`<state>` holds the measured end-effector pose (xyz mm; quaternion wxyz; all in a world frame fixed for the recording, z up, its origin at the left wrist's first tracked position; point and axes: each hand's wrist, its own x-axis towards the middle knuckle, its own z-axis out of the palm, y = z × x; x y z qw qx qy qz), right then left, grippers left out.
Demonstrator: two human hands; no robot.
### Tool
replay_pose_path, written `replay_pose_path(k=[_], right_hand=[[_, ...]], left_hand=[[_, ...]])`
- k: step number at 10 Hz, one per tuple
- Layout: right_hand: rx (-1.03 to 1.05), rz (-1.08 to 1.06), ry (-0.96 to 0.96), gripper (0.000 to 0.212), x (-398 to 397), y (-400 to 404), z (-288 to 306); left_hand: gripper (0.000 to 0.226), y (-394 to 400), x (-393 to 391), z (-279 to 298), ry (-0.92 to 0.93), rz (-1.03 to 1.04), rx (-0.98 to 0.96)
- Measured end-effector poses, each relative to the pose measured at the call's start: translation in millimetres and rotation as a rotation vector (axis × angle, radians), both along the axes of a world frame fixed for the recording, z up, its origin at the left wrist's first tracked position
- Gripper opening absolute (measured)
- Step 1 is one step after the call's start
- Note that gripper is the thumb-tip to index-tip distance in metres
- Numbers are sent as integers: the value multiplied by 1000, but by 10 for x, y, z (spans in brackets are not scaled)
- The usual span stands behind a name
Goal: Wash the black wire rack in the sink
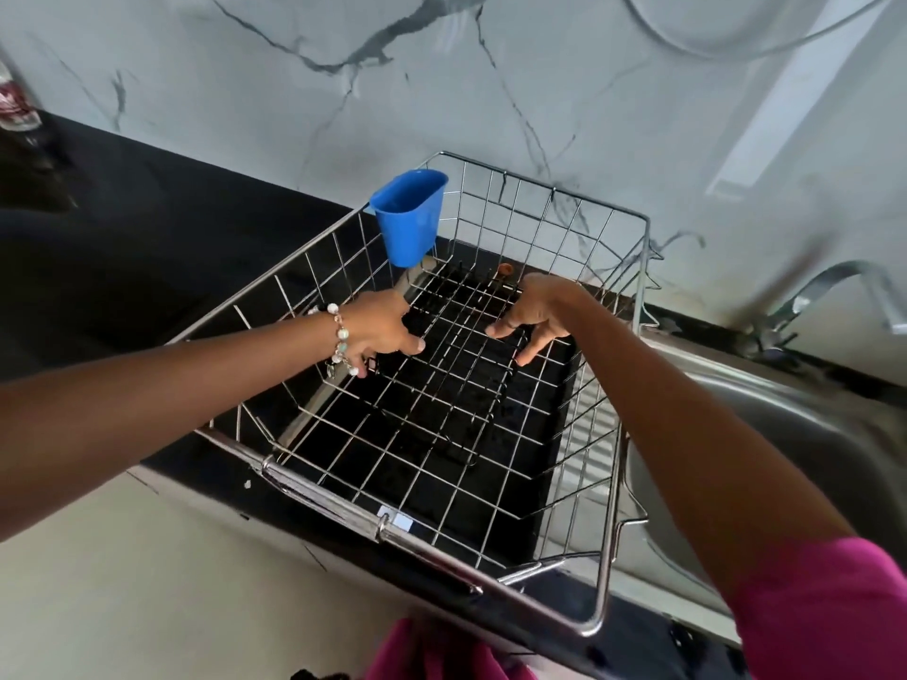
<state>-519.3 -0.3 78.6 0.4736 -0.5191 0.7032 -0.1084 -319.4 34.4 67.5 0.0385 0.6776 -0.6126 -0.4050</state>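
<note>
Chrome dish basket (pixel 608 488) on the dark tabletop (pixel 147 228) holds the black wire rack (pixel 456 346), the left hand (pixel 378 331) curling its grip on the rack's left edge, the right hand (pixel 535 311) on its right edge, left of the sink (pixel 785 414).

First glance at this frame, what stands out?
A big chrome wire basket sits on the dark counter left of the steel sink, with a blue cup hung on its far left rim. Both hands reach into it: the left hand and right hand are on the black rack lying inside.
</note>
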Motion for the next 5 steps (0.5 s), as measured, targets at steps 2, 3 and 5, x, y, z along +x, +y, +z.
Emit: replay_pose_path(k=[2,3,5], right_hand=[[10,-38,-9,89,7,125,-2],[29,-33,25,92,-6,196,14],[-266,-49,17,53,-275,359,290]], left_hand=[[79,52,-6,40,-6,-18,20],[68,84,-63,174,-246,-163,-93],[55,-40,-421,602,-229,-311,-292]])
